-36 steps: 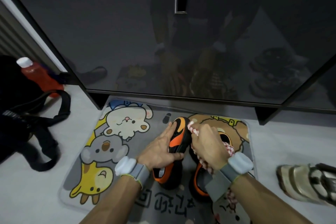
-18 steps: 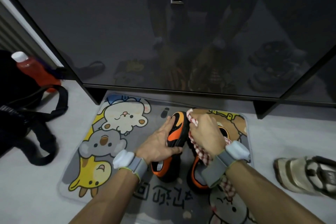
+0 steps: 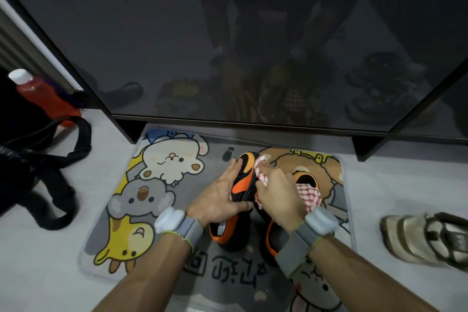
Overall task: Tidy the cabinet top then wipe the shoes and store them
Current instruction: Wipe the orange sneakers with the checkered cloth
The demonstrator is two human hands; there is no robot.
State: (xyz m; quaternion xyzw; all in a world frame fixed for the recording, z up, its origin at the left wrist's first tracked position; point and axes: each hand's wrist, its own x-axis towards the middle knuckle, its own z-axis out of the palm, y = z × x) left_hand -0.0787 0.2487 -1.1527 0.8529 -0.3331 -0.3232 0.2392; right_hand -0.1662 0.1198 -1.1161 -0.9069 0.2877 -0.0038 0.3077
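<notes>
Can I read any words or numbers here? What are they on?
"欢迎回" (probably), upside down on the grey cartoon-animal floor mat; the rest is hidden.
Strap mark on the beige sandal: too blurred to read.
On the red plastic bottle with a white cap: nothing readable.

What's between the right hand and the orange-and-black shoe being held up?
A red-checked cloth: the right hand grips it against the orange-and-black shoe, which the left hand holds. The head view shows this.
</notes>
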